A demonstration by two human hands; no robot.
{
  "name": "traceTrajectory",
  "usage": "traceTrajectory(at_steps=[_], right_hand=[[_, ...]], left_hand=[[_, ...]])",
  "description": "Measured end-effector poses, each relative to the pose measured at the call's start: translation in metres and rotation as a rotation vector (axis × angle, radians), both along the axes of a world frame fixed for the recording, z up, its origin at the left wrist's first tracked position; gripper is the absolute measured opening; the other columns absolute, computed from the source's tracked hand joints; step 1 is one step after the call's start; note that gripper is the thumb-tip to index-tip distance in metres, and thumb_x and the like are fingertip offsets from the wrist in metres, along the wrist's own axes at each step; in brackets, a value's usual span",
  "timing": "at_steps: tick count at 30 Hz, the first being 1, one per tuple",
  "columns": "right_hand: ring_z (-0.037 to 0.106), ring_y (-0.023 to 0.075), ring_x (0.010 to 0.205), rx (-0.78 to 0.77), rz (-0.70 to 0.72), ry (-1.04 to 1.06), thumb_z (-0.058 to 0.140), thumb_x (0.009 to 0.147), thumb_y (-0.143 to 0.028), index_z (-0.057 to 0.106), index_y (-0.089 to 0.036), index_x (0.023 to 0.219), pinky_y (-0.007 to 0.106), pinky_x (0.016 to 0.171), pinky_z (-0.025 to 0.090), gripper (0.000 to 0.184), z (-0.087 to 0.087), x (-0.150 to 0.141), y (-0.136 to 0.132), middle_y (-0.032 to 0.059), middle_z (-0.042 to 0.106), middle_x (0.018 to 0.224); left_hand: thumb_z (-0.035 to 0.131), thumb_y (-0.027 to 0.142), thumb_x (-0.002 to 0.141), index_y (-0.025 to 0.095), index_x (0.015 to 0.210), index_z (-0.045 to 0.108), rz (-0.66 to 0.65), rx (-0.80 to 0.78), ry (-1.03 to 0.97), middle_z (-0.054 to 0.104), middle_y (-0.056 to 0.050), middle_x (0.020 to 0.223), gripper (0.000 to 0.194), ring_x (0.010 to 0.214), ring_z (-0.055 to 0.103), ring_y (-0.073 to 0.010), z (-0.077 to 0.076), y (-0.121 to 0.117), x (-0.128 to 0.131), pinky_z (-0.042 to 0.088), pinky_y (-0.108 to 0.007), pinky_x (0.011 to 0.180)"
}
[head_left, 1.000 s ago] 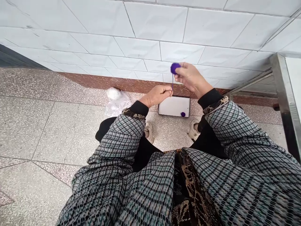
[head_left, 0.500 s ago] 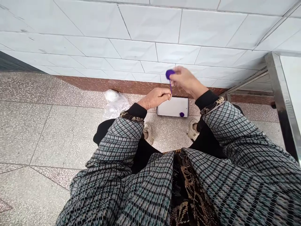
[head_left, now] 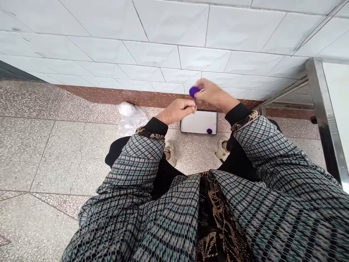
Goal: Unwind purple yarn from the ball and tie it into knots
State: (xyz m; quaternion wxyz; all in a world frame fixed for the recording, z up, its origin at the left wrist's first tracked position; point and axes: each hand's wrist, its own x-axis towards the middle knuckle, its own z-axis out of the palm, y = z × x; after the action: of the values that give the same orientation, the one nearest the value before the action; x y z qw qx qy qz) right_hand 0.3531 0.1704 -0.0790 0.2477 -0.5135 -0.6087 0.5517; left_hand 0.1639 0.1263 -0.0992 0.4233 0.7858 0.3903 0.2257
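My right hand (head_left: 211, 93) is closed on a small round purple piece (head_left: 194, 91), which looks like a little yarn ball or disc; its exact kind is unclear. A short purple strand (head_left: 195, 103) runs down from it to my left hand (head_left: 180, 110), whose thumb and fingers pinch the end. Below both hands, a shallow white tray with a dark rim (head_left: 191, 125) rests on the floor. Inside it, near the front right, lies another small purple round piece (head_left: 209, 131).
A ball of white yarn (head_left: 126, 108) and a clear plastic bag (head_left: 132, 123) lie on the floor at the left. The white tiled wall (head_left: 163, 54) rises just beyond my hands. At right stands a metal-framed table (head_left: 324, 109). My shoes (head_left: 223, 148) flank the tray.
My right hand, with the purple piece, has come down slightly closer to my left hand, so the strand between them looks shorter. The whole view has shifted a little.
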Motion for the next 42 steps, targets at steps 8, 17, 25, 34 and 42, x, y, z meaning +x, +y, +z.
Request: traceTrajectory(at_steps=[8,17,25,34,42], right_hand=[[0.057,0.0093,0.065,-0.188,0.221,0.485,0.074,0.081,-0.009,0.059,-0.017,0.102,0.023,0.064,0.052,0.027,0.015,0.012,-0.008,-0.0017,0.065,0.083],[0.052,0.0124,0.066,-0.001,0.218,-0.128,0.073,0.079,-0.001,0.057,-0.018,0.094,0.026,0.061,0.045,0.028,-0.006,0.007,0.003,-0.0022,0.06,0.076],[0.062,0.011,0.08,-0.273,0.682,0.413,0.086,0.076,-0.02,0.061,-0.014,0.108,0.023,0.071,0.054,0.042,0.01,0.038,-0.006,0.0022,0.069,0.097],[0.062,0.0079,0.068,-0.216,0.166,0.662,0.086,0.08,-0.033,0.062,-0.014,0.117,0.02,0.067,0.057,0.048,0.019,0.044,-0.003,0.0015,0.068,0.091],[0.063,0.0116,0.068,-0.47,0.255,0.569,0.078,0.078,-0.017,0.066,-0.011,0.1,0.025,0.072,0.061,0.026,0.002,0.014,-0.008,0.0008,0.066,0.075]], left_hand=[[0.05,0.023,0.091,0.019,0.069,0.048,0.284,0.031,-0.008,0.045,0.002,0.065,0.022,0.066,0.041,-0.0131,-0.01,0.012,-0.013,0.036,-0.028,0.068],[0.051,0.023,0.09,0.017,0.072,0.058,-0.031,-0.116,-0.08,0.049,0.002,0.066,0.021,0.062,0.042,-0.0115,0.0,0.001,-0.002,0.034,-0.027,0.064],[0.059,0.029,0.072,0.017,0.064,0.056,0.032,-0.478,-0.358,0.034,0.005,0.055,0.014,0.05,0.024,-0.0073,0.0,0.003,-0.012,0.02,-0.024,0.052],[0.063,0.022,0.07,0.017,0.075,0.063,0.358,-0.251,-0.008,0.063,-0.007,0.08,0.007,0.074,0.057,-0.0188,-0.037,0.015,-0.015,0.049,-0.034,0.072],[0.061,0.025,0.087,0.019,0.131,0.06,0.244,-0.234,-0.459,0.071,-0.008,0.105,0.044,0.091,0.067,-0.0198,-0.032,0.001,0.013,0.056,-0.035,0.085]])
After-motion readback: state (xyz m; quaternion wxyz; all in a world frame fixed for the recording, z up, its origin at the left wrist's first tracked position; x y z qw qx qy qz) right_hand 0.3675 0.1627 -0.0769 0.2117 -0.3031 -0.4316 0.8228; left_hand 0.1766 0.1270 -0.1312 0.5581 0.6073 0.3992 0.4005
